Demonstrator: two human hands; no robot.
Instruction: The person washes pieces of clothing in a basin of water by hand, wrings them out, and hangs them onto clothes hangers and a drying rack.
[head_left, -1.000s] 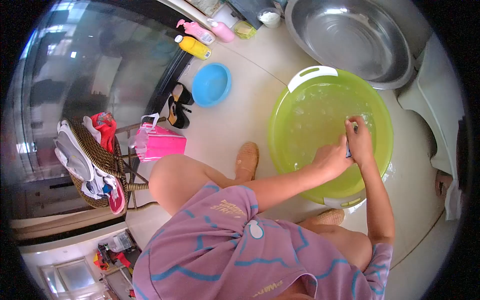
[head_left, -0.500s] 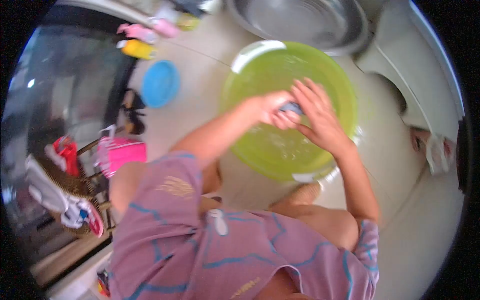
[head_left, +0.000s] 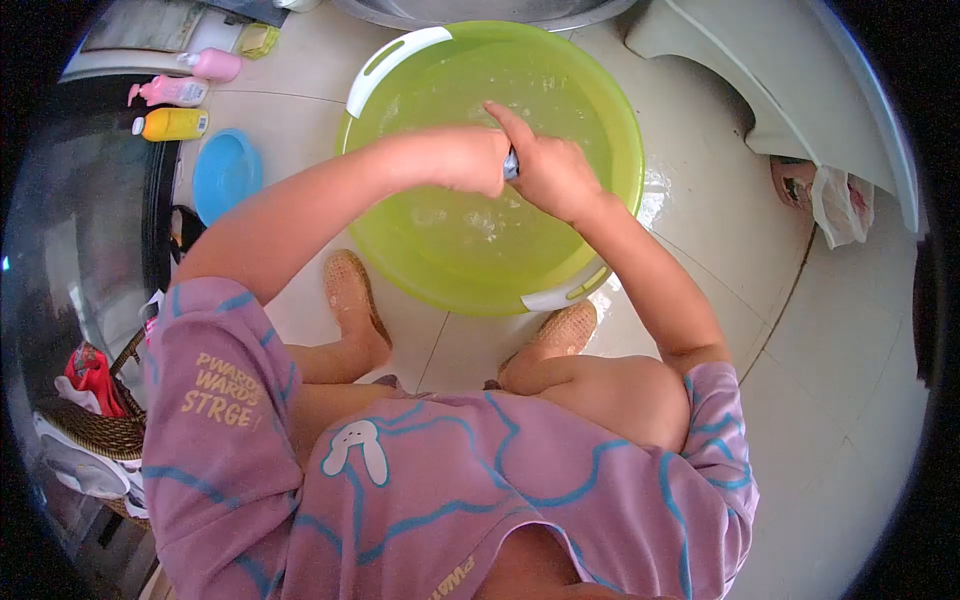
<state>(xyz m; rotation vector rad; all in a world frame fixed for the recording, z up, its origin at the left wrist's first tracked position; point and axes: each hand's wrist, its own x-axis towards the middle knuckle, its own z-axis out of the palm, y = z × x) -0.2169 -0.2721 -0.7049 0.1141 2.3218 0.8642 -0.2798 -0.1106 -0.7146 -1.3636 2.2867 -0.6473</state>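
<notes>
Both hands meet above a large lime-green basin with white handles, which has clear liquid in it. My left hand is closed in a fist around a small blue-grey bundle, perhaps cloth. My right hand presses against the same bundle from the other side, its fingers curled and one digit sticking up. Only a little of the bundle shows between the hands, so its kind is hidden.
A metal basin stands behind the green one. To the left are a light-blue bowl, a yellow bottle, pink pump bottles and a shoe rack. A pale curved panel stands right. Wet floor shines beside the basin.
The view has shifted, and the basin sits further up and left. My right hand, its fingers outstretched before, has curled in against the bundle. My left hand has turned and still grips it.
</notes>
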